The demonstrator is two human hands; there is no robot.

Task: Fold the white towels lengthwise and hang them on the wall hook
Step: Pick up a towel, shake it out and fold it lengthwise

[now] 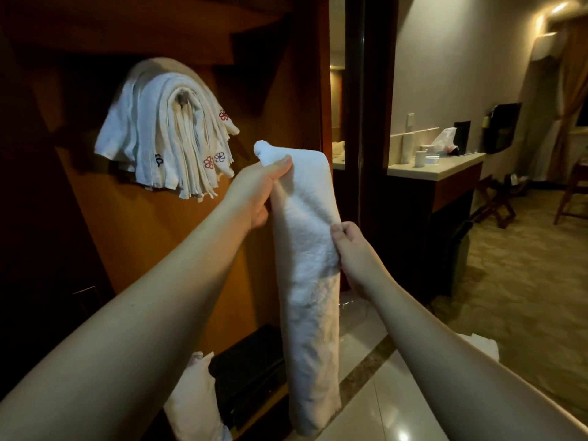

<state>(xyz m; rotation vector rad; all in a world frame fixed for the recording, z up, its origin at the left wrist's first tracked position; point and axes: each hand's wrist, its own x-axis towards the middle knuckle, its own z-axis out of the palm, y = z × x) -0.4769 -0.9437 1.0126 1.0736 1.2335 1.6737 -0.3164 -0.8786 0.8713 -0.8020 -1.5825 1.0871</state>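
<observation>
The white towel (305, 249) at the centre of the frame is showing a thick, nubbly terry cloth, matt and soft-looking. The hung towels (165, 128) at upper left are looking like thinner, flatter cloth with stitched flower marks. The wall panel (152, 224) behind them is showing smooth, faintly sheened wood. The floor (397, 409) at the bottom is gleaming like polished tile, possibly stone.
</observation>
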